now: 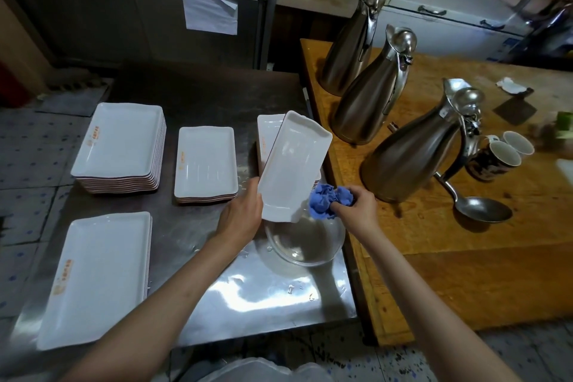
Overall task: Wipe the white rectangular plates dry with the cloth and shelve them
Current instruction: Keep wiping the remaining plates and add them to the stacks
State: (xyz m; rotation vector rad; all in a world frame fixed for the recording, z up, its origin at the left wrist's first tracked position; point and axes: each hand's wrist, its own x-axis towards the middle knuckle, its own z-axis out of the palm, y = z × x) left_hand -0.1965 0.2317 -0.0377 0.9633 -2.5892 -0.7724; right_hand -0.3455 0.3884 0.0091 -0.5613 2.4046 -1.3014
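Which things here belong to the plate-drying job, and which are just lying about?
Job:
held plate in left hand
blue cloth in right hand
plate stacks

Lying about:
three steel jugs
two mugs
ladle
glass bowl

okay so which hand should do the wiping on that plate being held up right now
The right hand. It already grips the blue cloth right beside the plate, while the left hand is busy holding that plate tilted above the glass bowl.
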